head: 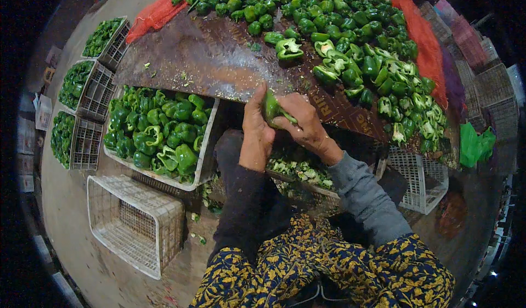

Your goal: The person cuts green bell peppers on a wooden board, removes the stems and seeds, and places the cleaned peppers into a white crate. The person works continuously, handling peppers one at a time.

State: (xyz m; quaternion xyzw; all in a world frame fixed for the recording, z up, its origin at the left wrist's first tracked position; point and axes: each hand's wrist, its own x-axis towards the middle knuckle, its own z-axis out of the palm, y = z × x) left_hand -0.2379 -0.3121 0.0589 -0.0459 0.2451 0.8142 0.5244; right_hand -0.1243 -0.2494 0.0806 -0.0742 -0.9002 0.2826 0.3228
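Observation:
A green bell pepper is between my two hands, just over the near edge of the brown board table. My left hand grips it from the left, thumb up along its side. On the right, my right hand has its fingers closed at the pepper's stem side; a green stem piece sticks out beside them. Whether a blade is in that hand cannot be seen. Cut pepper halves lie beyond on the board, near a large heap of whole green peppers.
A white plastic crate full of peppers stands left, above a tipped crate. Filled crates line the far left. Pepper cores lie below my hands. Red mesh, a green plastic bag and another crate are at right.

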